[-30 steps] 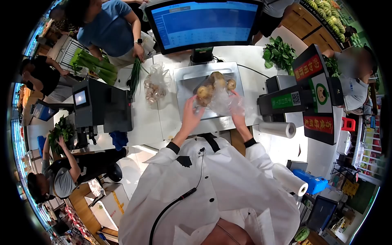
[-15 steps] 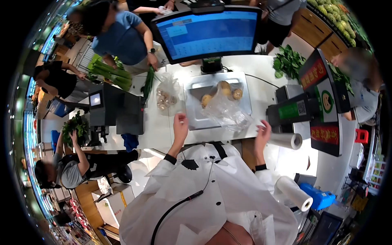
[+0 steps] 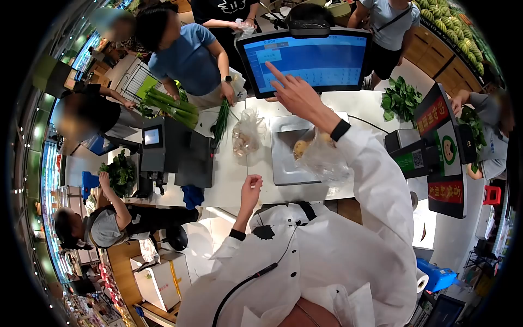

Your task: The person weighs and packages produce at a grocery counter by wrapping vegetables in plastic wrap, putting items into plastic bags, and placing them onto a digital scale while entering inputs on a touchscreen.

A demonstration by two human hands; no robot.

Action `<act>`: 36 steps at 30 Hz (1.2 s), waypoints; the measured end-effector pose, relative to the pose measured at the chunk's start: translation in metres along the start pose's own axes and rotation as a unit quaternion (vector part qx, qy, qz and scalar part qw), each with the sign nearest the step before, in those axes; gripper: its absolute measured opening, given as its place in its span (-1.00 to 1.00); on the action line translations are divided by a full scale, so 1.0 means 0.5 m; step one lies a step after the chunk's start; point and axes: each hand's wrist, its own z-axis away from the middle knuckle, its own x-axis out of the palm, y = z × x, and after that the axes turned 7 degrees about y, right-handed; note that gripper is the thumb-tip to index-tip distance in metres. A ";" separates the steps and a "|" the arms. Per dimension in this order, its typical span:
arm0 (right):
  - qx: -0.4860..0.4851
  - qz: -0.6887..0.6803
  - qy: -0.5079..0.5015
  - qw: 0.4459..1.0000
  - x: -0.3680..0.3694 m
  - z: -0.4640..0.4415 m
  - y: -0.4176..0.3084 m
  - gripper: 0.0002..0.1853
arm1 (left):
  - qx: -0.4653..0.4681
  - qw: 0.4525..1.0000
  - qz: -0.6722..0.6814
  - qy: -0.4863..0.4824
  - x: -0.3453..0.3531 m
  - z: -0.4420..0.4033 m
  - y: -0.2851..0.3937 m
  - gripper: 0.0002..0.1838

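Note:
My right hand (image 3: 300, 99) reaches across the metal weighing plate (image 3: 283, 169) with its index finger stretched out to the blue touchscreen (image 3: 321, 57). The fingertip overlaps the screen's left part; nothing is held. On the plate lies a clear plastic bag (image 3: 327, 163) with round yellow-brown produce like potatoes (image 3: 300, 148), partly hidden by my right arm. My left hand (image 3: 250, 191) hovers over the near counter edge, empty, with fingers loosely bent and apart. Beyond it a second clear bag (image 3: 247, 133) holds small pale produce whose kind I cannot make out.
A person in blue (image 3: 188, 54) holds long green stalks (image 3: 222, 122) over the white counter (image 3: 231, 174). Left stands a black machine (image 3: 188, 158); right, a display with red signs (image 3: 447, 152). Leafy greens (image 3: 400, 99) lie at the back right. Another person works at far left (image 3: 111, 226).
My right hand has moved from the near right counter edge up and forward to the touchscreen. My left hand stays near the counter edge. The camera view has shifted slightly.

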 end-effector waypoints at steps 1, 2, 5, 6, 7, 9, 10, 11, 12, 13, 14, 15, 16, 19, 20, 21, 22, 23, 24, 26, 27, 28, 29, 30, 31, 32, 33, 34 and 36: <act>0.001 0.002 0.002 1.000 0.021 -0.011 0.006 -0.74 | 0.002 1.000 -0.001 -0.001 -0.007 0.002 -0.003 -0.84; 0.020 0.027 0.002 0.999 0.040 -0.016 0.012 -0.74 | 0.006 1.000 0.000 0.009 -0.012 0.006 -0.008 -0.85; 0.020 0.015 0.065 0.998 0.021 -0.016 0.004 -0.78 | 0.005 1.000 -0.006 0.016 -0.022 0.005 -0.011 -0.87; -0.002 -0.022 0.127 0.992 -0.004 -0.010 -0.004 -0.80 | 0.009 1.000 -0.009 0.020 -0.023 0.001 -0.010 -0.87; 0.005 -0.020 0.126 0.992 -0.041 0.007 -0.017 -0.80 | 0.012 1.000 -0.012 0.022 -0.023 0.000 -0.009 -0.87; 0.080 -0.119 0.249 0.958 -0.114 0.074 -0.028 -0.81 | 0.028 0.999 -0.019 0.012 -0.014 -0.008 0.003 -0.87; 0.151 -0.163 0.282 0.933 -0.129 0.121 -0.014 -0.84 | 0.045 0.999 -0.022 0.005 -0.007 -0.010 0.009 -0.87; 0.224 -0.201 0.316 0.900 -0.147 0.178 0.000 -0.86 | 0.039 0.999 -0.033 -0.013 -0.001 -0.013 0.015 -0.87; 0.313 -0.170 0.321 0.878 -0.163 0.244 0.019 -0.89 | 0.041 0.999 -0.023 -0.022 0.007 -0.018 0.022 -0.87; 0.402 -0.134 0.324 0.846 -0.174 0.317 0.036 -0.91 | 0.043 0.998 -0.014 -0.035 0.017 -0.023 0.026 -0.87; 0.468 -0.124 0.346 0.804 -0.164 0.403 0.048 -0.91 | 0.038 0.998 -0.018 -0.045 0.024 -0.031 0.024 -0.86; 0.531 -0.110 0.368 0.755 -0.138 0.496 0.046 -0.91 | 0.034 0.998 -0.011 -0.051 0.032 -0.032 0.033 -0.86; 0.599 -0.077 0.331 0.725 -0.116 0.589 0.029 -0.89 | 0.033 0.998 -0.016 -0.057 0.035 -0.039 0.021 -0.86; 0.615 -0.056 0.207 0.759 -0.067 0.754 -0.074 -0.81 | 0.006 0.996 -0.002 -0.091 0.041 -0.065 0.033 -0.82; 0.632 -0.089 0.168 0.751 -0.061 0.778 -0.106 -0.76 | -0.004 0.996 -0.007 -0.093 0.047 -0.070 0.045 -0.83; 0.649 -0.083 0.174 0.736 -0.052 0.792 -0.130 -0.76 | -0.010 0.996 -0.014 -0.089 0.048 -0.076 0.055 -0.84; 0.666 -0.120 0.139 0.723 -0.042 0.801 -0.147 -0.73 | -0.010 0.994 -0.030 -0.103 0.048 -0.084 0.061 -0.84; 0.678 -0.159 0.104 0.710 -0.029 0.808 -0.159 -0.71 | -0.010 0.994 -0.035 -0.102 0.050 -0.092 0.064 -0.84; 0.686 -0.159 0.110 0.701 -0.015 0.811 -0.170 -0.71 | -0.010 0.994 -0.036 -0.099 0.051 -0.097 0.069 -0.84; 0.670 -0.162 0.099 0.717 0.009 0.819 -0.174 -0.67 | -0.003 0.994 -0.039 -0.101 0.053 -0.100 0.078 -0.84; 0.672 -0.164 0.102 0.715 0.020 0.823 -0.175 -0.67 | 0.002 0.995 -0.034 -0.095 0.053 -0.099 0.083 -0.84; 0.654 -0.155 0.097 0.734 0.032 0.826 -0.173 -0.65 | 0.005 0.995 -0.037 -0.095 0.056 -0.098 0.087 -0.84; 0.636 -0.147 0.091 0.752 0.041 0.828 -0.173 -0.64 | 0.002 0.995 -0.045 -0.092 0.055 -0.097 0.092 -0.84; 0.636 -0.150 0.093 0.751 0.046 0.826 -0.172 -0.64 | -0.001 0.995 -0.054 -0.089 0.054 -0.095 0.096 -0.84; 0.634 -0.143 0.099 0.754 0.049 0.824 -0.170 -0.63 | 0.000 0.995 -0.056 -0.087 0.054 -0.092 0.097 -0.84; 0.631 -0.137 0.105 0.756 0.051 0.823 -0.170 -0.62 | 0.002 0.994 -0.053 -0.091 0.051 -0.088 0.099 -0.85; 0.631 -0.140 0.105 0.756 0.052 0.822 -0.170 -0.62 | 0.004 0.994 -0.050 -0.095 0.050 -0.084 0.100 -0.85; 0.637 -0.138 0.106 0.751 0.051 0.822 -0.168 -0.62 | 0.005 0.994 -0.051 -0.092 0.050 -0.080 0.100 -0.85; 0.643 -0.138 0.106 0.746 0.047 0.817 -0.164 -0.62 | -0.001 0.995 -0.049 -0.091 0.049 -0.073 0.103 -0.85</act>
